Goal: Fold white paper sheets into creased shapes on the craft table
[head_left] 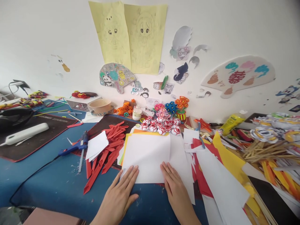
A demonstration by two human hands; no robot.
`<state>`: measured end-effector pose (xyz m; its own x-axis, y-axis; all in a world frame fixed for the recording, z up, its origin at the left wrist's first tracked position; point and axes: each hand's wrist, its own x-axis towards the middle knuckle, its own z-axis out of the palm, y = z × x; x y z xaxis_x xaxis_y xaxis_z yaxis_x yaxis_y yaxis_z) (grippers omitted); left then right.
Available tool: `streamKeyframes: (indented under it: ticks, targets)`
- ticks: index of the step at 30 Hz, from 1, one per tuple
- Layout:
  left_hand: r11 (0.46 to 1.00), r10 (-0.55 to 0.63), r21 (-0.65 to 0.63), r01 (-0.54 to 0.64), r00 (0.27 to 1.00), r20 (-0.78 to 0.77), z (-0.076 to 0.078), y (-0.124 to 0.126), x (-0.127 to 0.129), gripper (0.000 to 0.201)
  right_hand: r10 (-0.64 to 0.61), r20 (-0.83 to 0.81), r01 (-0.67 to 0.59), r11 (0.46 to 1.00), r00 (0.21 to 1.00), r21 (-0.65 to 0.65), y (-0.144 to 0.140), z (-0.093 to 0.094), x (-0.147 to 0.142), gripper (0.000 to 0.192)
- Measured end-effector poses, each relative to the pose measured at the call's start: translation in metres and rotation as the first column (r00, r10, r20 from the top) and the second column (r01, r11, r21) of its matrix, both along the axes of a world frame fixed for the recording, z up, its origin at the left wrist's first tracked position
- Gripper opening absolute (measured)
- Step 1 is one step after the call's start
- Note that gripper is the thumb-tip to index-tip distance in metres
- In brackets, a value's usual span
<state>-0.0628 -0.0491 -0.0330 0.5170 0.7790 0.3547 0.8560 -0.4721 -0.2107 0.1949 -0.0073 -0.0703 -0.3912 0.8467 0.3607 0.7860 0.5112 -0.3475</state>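
Observation:
A white sheet of paper (146, 153) lies on a stack of papers in front of me. My left hand (119, 193) rests on its lower left corner, fingers stretched out and flat. On the sheet's right edge, near the bottom, lies my right hand (174, 186), its fingers also straight and flat. Under the sheet, yellow paper (127, 140) shows at the left and more white paper (180, 159) at the right. Left of the stack are many folded red paper strips (112, 147) and small white paper pieces (97, 145).
A blue glue gun (77, 147) with a black cord lies on the blue table (58, 181). Red-and-white folded paper pieces (161, 125) sit behind the stack. Loose white paper (217, 175), yellow paper (227, 159) and a yellow bottle (232, 123) crowd the right side.

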Motion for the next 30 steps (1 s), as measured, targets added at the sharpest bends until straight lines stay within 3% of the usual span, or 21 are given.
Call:
streamKeyframes:
  ticks: [6, 11, 22, 30]
  targets:
    - [0.999, -0.027, -0.047, 0.027, 1.000, 0.000, 0.004, 0.002, -0.003, 0.064, 0.002, 0.004, -0.002, 1.000, 1.000, -0.018, 0.000, -0.001, 0.001, 0.056]
    - [1.000, -0.014, -0.005, 0.014, 1.000, -0.009, 0.006, 0.004, 0.003, 0.064, 0.001, -0.001, -0.001, 1.000, 1.000, -0.019, 0.001, -0.003, 0.001, 0.055]
    - [0.999, 0.050, -0.003, -0.050, 0.998, 0.022, -0.011, 0.006, 0.022, 0.063, -0.004, 0.013, 0.004, 1.000, 1.000, -0.005, 0.001, -0.005, 0.001, 0.056]
    - [0.992, -0.026, -0.126, 0.032, 0.998, 0.051, -0.003, 0.015, 0.036, 0.067, -0.009, 0.014, 0.009, 1.000, 1.000, 0.003, 0.000, -0.006, 0.001, 0.056]
